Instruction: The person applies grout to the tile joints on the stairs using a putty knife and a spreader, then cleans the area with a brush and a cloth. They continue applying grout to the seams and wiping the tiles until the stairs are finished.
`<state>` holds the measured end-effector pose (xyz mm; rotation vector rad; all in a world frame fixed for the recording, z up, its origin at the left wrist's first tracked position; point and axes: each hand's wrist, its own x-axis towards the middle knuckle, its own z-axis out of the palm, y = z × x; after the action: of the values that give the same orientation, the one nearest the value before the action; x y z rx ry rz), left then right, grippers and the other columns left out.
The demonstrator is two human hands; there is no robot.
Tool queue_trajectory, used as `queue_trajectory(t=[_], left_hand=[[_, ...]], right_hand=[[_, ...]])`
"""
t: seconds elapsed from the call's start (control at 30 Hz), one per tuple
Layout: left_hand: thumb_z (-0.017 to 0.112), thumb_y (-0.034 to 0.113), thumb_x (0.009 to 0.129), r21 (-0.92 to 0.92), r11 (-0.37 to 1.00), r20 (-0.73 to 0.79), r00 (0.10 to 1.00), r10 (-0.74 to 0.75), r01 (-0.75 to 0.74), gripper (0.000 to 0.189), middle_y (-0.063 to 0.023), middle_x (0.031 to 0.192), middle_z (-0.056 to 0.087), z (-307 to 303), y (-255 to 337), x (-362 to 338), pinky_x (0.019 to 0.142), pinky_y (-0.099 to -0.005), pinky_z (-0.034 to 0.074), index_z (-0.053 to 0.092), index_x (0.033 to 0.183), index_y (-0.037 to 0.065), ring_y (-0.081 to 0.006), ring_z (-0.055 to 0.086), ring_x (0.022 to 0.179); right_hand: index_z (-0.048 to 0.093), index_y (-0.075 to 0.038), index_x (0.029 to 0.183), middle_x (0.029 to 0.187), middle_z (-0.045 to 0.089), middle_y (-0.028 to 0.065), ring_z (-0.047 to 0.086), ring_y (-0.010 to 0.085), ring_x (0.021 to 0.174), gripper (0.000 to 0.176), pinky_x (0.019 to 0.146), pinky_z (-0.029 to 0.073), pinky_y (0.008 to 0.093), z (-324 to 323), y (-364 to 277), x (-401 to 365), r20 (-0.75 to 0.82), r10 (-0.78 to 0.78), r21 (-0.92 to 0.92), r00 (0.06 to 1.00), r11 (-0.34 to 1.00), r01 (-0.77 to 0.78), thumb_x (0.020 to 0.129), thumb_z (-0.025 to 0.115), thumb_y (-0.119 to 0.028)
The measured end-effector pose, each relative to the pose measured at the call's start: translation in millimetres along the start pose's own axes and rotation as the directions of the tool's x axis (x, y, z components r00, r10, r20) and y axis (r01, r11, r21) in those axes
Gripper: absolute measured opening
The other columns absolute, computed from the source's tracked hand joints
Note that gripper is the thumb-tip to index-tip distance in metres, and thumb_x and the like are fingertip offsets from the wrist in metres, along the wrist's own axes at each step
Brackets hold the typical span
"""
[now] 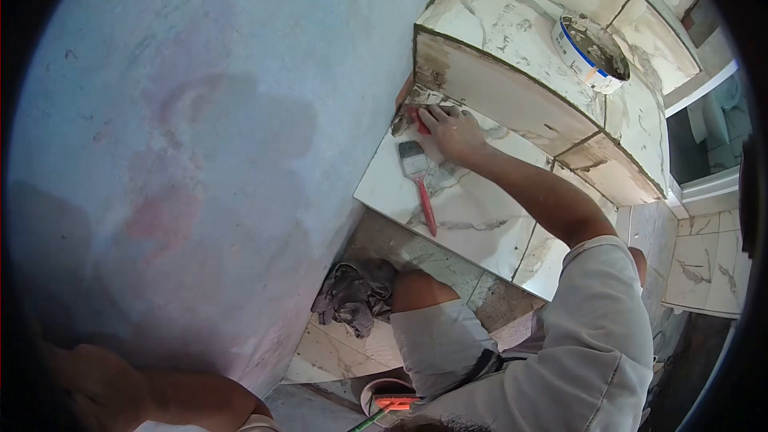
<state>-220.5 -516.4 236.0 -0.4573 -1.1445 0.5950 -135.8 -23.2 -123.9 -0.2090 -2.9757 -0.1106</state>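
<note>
My right hand (453, 132) reaches to the inner corner of the marble-look tiled step (480, 184), its fingers bent over a small red object (422, 122) pressed near the tile surface. Most of that object is hidden under the fingers. Grey smears of mortar or grout (402, 122) mark the corner beside it. Just below the hand, a paintbrush (419, 180) with a red handle lies on the step. At the lower left, my left arm (192, 396) is bent beside the wall, and its hand fades into the dark image edge, fingers unclear.
A cut-down white tub (592, 60) holding grey paste sits on the upper step. The painted wall (200, 152) borders the left side. A crumpled dark cloth (356, 292) lies on the floor by my knee. Lower down are a bucket (370, 392) and an orange-headed tool (394, 403).
</note>
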Motion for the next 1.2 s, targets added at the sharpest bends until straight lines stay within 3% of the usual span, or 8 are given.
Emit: queue_trajectory(t=[0.27,0.33,0.47,0.53,0.63,0.73,0.97,1.2], left_hand=[[0.068,0.014,0.09,-0.282,0.943,0.009,0.984,-0.181,0.176,0.014,0.0016,0.075,0.072,-10.5,29.0,18.0,0.053,-0.0188,0.051,0.075,0.079,0.007,-0.0059,0.066,0.06],[0.051,0.009,0.098,-0.527,0.844,0.056,0.995,-0.085,0.101,0.026,-0.0141,0.09,0.07,-25.4,53.1,56.6,0.042,-0.0228,0.046,0.058,0.116,-0.009,-0.0112,0.061,0.057],[0.051,0.01,0.099,-0.574,0.813,0.045,0.996,-0.082,0.093,0.028,-0.0131,0.092,0.07,-20.6,47.2,46.1,0.044,-0.0217,0.044,0.058,0.12,-0.007,-0.0092,0.061,0.061],[0.069,0.013,0.09,-0.008,1.0,0.091,0.996,0.006,-0.006,0.015,-0.0022,0.075,0.073,-18.1,37.5,18.3,0.052,-0.02,0.052,0.075,0.08,0.004,-0.0082,0.067,0.06],[0.072,0.013,0.087,-0.517,0.817,0.048,0.961,-0.271,0.256,0.012,-0.0045,0.075,0.073,-10.3,35.0,7.1,0.052,-0.0203,0.054,0.074,0.082,0.002,-0.0101,0.068,0.06],[0.074,0.01,0.085,-0.603,0.745,0.07,0.949,-0.307,0.285,0.011,-0.0052,0.076,0.073,-4.5,34.3,3.3,0.052,-0.0198,0.055,0.073,0.083,-0.001,-0.0112,0.068,0.061],[0.071,0.008,0.087,-0.506,0.818,0.034,0.955,-0.296,0.272,0.012,-0.005,0.075,0.073,-9.9,42.9,8.7,0.052,-0.0184,0.055,0.072,0.083,-0.003,-0.0109,0.069,0.061],[0.071,0.012,0.087,-0.277,0.856,0.249,0.893,-0.374,0.436,0.013,-0.0005,0.072,0.072,-11.7,34.2,-1.9,0.051,-0.0184,0.053,0.075,0.078,0.004,-0.0082,0.067,0.058]], right_hand=[[0.06,0.002,0.118,0.108,0.065,0.0143,0.06,0.0286,0.102,0.036,0.071,0.053,0.0406,33.6,-62.0,35.9,0.004,0.3,0.003,0.954,0.954,-0.3,0.089,0.05,-0.017],[0.066,-0.001,0.111,0.102,0.069,0.0109,0.06,0.0248,0.103,0.031,0.069,0.051,0.0393,35.1,-76.7,41.8,0.014,0.389,0.02,0.921,0.921,-0.39,0.089,0.049,-0.016],[0.07,-0.004,0.104,0.1,0.07,0.0096,0.062,0.0255,0.099,0.028,0.071,0.051,0.042,10.2,-87.8,37.2,0.14,0.366,0.077,0.92,0.922,-0.379,0.088,0.051,-0.018],[0.072,-0.005,0.098,0.1,0.07,0.0112,0.065,0.0261,0.097,0.027,0.073,0.05,0.0431,-4.7,-93.1,29.6,0.28,0.172,0.099,0.945,0.973,-0.207,0.088,0.053,-0.021],[0.072,-0.013,0.103,0.103,0.071,0.0106,0.067,0.0273,0.097,0.026,0.077,0.05,0.043,-44.4,-85.5,15.0,0.434,0.111,0.177,0.894,0.963,-0.206,0.088,0.053,-0.023],[0.07,-0.022,0.111,0.108,0.07,0.0093,0.065,0.0282,0.103,0.028,0.081,0.05,0.043,-85.0,-56.2,4.7,0.308,0.224,0.239,0.925,0.923,-0.303,0.091,0.049,-0.022],[0.06,-0.033,0.127,0.117,0.067,0.0109,0.06,0.0295,0.113,0.041,0.094,0.046,0.0463,-24.1,-5.6,39.4,0.306,0.403,0.133,0.863,0.879,-0.458,0.092,0.044,-0.021],[0.068,-0.018,0.114,0.125,0.064,0.0081,0.055,0.0295,0.121,0.031,0.098,0.039,0.0562,-23.5,-40.4,41.2,0.423,0.388,0.195,0.819,0.843,-0.5,0.088,0.05,-0.018]])
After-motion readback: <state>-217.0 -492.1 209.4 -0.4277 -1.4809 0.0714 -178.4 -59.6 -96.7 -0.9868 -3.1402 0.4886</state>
